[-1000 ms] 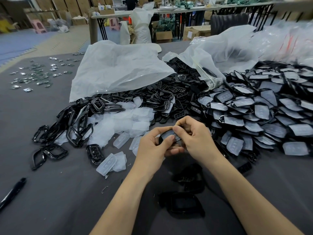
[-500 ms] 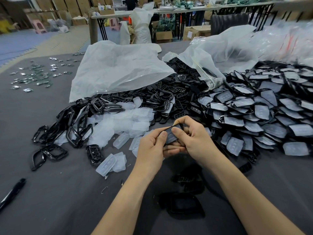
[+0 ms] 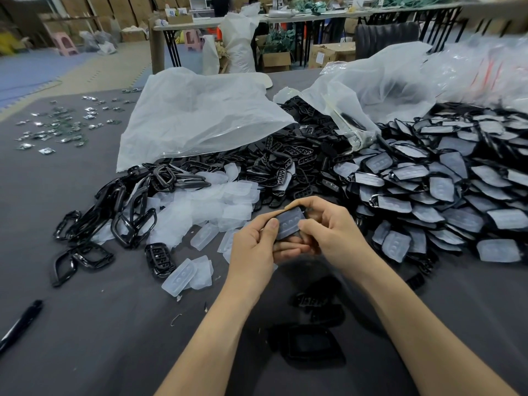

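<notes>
Both my hands hold one small black key-fob shell with a translucent button pad (image 3: 289, 224) on its face, above the grey table (image 3: 100, 332). My left hand (image 3: 254, 247) grips its left side, thumb on the pad's edge. My right hand (image 3: 331, 230) pinches its right side, thumb pressing on the pad, fingers curled over the top. The underside of the piece is hidden by my fingers.
Loose translucent pads (image 3: 200, 207) and black frames (image 3: 125, 212) lie left of my hands. Black button carriers (image 3: 288, 164) pile up behind. A large heap of assembled pieces (image 3: 445, 190) fills the right. Plastic bags (image 3: 200, 115) lie behind. A black pen (image 3: 20, 324) lies left; dark parts (image 3: 311, 344) sit near me.
The piece has turned in my hands, so the pad's face with its three bumps now shows towards me. My right thumb has shifted onto the pad. The hands stay in place.
</notes>
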Demonstrator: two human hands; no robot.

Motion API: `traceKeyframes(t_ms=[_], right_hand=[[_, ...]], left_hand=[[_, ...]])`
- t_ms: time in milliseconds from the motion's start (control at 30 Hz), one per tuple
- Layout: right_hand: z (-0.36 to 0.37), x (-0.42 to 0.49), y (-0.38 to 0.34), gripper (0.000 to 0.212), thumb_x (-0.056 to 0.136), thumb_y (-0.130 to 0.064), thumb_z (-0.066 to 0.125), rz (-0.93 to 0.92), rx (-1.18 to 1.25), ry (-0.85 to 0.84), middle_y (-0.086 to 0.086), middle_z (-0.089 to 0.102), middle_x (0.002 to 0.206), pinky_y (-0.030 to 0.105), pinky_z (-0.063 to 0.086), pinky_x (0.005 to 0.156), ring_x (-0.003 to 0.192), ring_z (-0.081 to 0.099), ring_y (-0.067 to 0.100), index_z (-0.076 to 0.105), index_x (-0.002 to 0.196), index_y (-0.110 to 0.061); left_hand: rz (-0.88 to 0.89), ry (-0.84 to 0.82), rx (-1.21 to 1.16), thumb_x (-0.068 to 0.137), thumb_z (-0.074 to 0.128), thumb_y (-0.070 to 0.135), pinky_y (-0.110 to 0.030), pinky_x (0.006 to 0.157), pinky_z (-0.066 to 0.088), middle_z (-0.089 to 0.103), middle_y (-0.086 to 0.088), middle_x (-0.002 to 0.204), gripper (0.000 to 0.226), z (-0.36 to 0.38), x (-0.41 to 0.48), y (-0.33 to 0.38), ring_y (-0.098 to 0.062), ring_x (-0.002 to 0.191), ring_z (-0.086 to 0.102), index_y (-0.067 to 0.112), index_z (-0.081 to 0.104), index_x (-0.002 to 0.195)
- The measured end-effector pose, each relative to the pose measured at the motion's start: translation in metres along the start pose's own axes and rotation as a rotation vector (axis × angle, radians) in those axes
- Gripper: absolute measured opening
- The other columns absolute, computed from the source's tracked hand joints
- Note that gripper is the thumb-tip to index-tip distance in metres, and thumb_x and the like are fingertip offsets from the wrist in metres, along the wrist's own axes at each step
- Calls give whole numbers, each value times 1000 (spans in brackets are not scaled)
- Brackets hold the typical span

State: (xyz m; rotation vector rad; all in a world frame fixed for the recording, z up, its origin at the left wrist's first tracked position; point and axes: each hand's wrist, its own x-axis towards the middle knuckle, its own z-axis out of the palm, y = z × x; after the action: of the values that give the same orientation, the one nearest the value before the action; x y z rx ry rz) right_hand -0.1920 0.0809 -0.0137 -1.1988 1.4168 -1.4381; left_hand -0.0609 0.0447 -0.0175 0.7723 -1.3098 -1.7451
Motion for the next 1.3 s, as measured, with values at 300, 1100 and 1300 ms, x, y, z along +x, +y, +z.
traceKeyframes(t_ms=[300,1100,1300], right_hand=[[0,-3,-1,35,85,8,45,16,47,-56,-9,56,57,17,41,43,47,47,4,61,98,-21],[2,-1,-1,20,98,-9,47,-66,36,65,-5,50,46,21,40,40,41,43,9,65,89,-11],[7,0,3,22,97,-7,50,-79,-107,122,-8,48,47,19,39,39,38,41,6,62,84,-19]], left_hand=[[0,21,0,103,37,7,-18,55,57,71,-8,64,28,0,0,0,-14,55,70,16,63,102],[71,10,54,103,37,6,-18,51,54,71,-7,64,29,2,-1,-3,-17,53,69,18,64,102],[73,48,144,98,50,10,-22,49,54,70,-7,67,21,1,-1,-5,-18,53,68,11,63,116]])
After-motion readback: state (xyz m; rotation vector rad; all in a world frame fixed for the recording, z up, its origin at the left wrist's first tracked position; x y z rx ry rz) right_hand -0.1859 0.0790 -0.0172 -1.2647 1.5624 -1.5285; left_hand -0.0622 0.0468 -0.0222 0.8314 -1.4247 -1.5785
